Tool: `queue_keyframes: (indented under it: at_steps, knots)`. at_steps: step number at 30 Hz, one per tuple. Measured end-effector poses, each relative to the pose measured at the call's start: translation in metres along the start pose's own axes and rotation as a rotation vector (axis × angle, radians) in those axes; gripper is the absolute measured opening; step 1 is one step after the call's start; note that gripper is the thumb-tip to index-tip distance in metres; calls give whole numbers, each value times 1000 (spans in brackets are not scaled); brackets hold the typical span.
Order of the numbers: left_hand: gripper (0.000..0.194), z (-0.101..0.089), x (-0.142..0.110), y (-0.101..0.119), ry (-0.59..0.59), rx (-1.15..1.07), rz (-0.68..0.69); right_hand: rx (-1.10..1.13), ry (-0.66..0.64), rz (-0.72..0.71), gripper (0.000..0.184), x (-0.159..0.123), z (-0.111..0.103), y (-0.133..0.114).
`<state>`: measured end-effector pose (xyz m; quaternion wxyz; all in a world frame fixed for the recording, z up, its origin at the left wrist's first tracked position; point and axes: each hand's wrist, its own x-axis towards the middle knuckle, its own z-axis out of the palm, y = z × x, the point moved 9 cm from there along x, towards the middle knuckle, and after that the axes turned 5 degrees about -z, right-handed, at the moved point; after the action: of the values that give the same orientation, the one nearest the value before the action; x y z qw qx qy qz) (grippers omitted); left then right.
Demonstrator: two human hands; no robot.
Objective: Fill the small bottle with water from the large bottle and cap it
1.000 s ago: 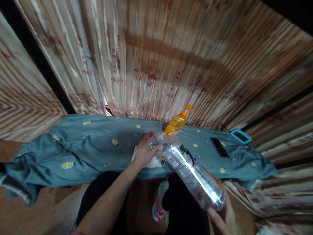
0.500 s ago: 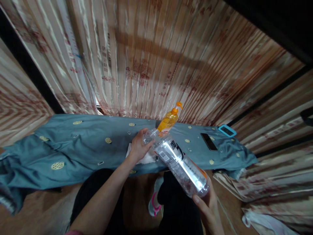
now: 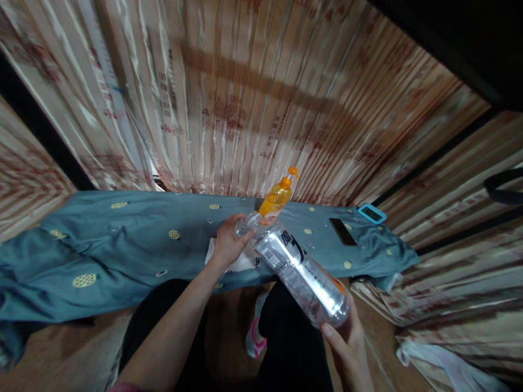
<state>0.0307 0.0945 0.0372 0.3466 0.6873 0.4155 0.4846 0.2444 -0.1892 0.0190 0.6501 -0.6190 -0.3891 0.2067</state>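
Note:
A large clear plastic bottle [image 3: 304, 276] with a silvery label and black lettering is held slantwise between my hands, its neck pointing up and left. My left hand [image 3: 229, 239] is closed around the neck end, by a clear piece whose exact shape I cannot make out. My right hand [image 3: 347, 337] grips the bottle's base, thumb on the near side. Just behind the bottle's shoulder stands a pump bottle [image 3: 276, 200] with yellow liquid and an orange pump head. White tissue [image 3: 244, 260] lies under my left hand, partly hidden by it.
A blue-green cloth with pineapple prints [image 3: 143, 239] covers the narrow bench before me. A black phone [image 3: 342, 232] and a blue-framed device [image 3: 371, 213] lie on its right part. Patterned curtains [image 3: 229, 120] hang close behind. A white plastic bag [image 3: 441, 362] is at lower right.
The whole view has shifted slightly, so the bench and its things appear a little farther left. Both hands keep their hold on the clear bottle, which has hardly moved.

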Motion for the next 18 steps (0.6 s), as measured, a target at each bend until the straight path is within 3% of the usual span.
queue_keyframes:
  at_steps: [6,18]
  knots:
    - [31,-1,1,1,12,-22,-8,45,-40,-27,84,1,-10,8]
    - [30,3,-2,2,-11,-47,-12,-65,71,-5,84,-6,1,-24]
